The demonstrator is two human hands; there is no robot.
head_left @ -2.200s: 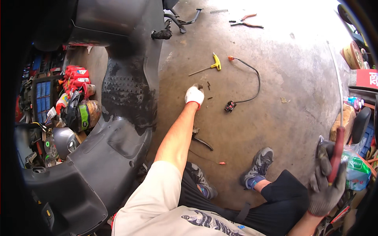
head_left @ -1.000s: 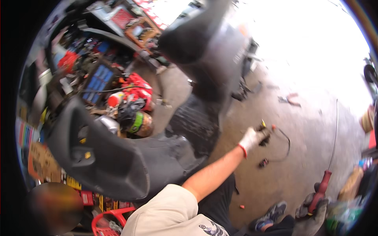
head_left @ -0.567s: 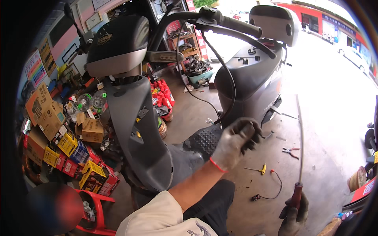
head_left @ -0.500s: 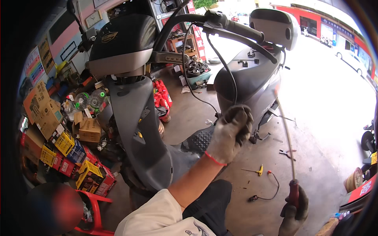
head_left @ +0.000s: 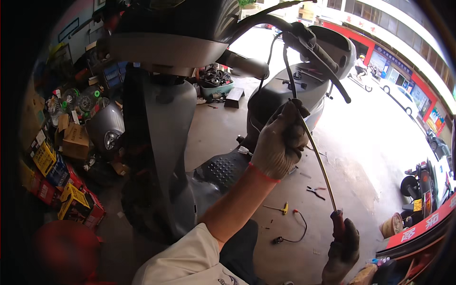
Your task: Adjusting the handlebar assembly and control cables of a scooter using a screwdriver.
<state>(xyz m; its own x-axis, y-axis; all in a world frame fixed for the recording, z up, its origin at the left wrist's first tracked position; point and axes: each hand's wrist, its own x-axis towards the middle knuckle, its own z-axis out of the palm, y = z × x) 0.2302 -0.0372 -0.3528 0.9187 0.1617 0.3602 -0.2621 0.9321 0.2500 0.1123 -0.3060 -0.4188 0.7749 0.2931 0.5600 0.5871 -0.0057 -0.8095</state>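
My left hand (head_left: 280, 140), in a grey work glove with dark fingers, is closed around a thin black cable (head_left: 289, 73) hanging from the scooter's handlebar (head_left: 311, 47). My gloved right hand (head_left: 346, 247) grips a long screwdriver (head_left: 337, 225) by its dark red handle. Its slim metal shaft slants up and left, and the tip end reaches my left fingers, which hide where it meets the cable. The dark grey scooter (head_left: 164, 123) stands before me, its textured footboard (head_left: 223, 167) just left of my left forearm.
Pliers (head_left: 316, 192), a yellow-handled tool (head_left: 285, 208) and a short wire with connectors (head_left: 304, 230) lie on the floor. Small black parts (head_left: 294, 84) rest on the scooter seat. Boxes (head_left: 76, 141) and bottles crowd the left; a parked motorbike (head_left: 420, 187) stands right.
The screwdriver's shaft has swung left, bringing its tip end to my left hand. The view has shifted, with more of the street showing. Both hands keep their hold.
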